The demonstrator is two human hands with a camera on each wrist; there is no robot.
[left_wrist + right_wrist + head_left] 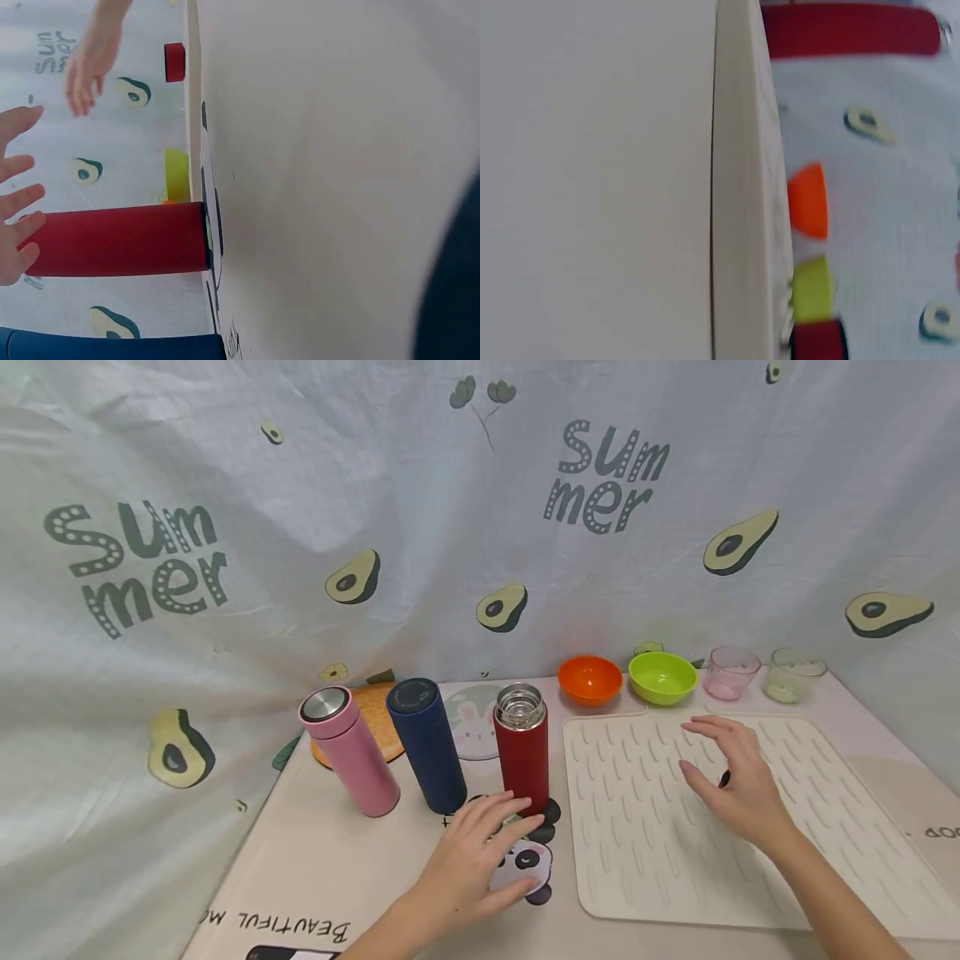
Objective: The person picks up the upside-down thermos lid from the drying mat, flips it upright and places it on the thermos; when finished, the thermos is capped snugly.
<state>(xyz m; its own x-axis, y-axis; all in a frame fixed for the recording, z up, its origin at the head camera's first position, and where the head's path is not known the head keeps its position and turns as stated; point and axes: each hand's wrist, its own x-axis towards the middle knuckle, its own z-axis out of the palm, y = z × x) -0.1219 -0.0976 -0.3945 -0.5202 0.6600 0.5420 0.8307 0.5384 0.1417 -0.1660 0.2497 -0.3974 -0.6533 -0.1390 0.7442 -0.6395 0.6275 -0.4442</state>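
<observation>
A red thermos (522,756) stands upright, its lid off and its steel mouth showing. My left hand (465,864) hovers in front of its lower part, fingers spread and holding nothing. To its left stand a navy thermos (431,752) and a pink thermos (352,756), both with lids on. Over the cream ridged mat (622,877) I hold my right hand (738,785) in the air, thumb and fingers apart, with nothing in its grasp. A red lid (175,62) sits on the mat in the left wrist view; in the head view the right hand mostly hides it.
Along the back edge stand an orange bowl (590,682), a green bowl (663,678), a pinkish glass (729,675) and a greenish glass (793,677). A printed curtain (420,468) hangs right behind the table. The mat has a raised rim.
</observation>
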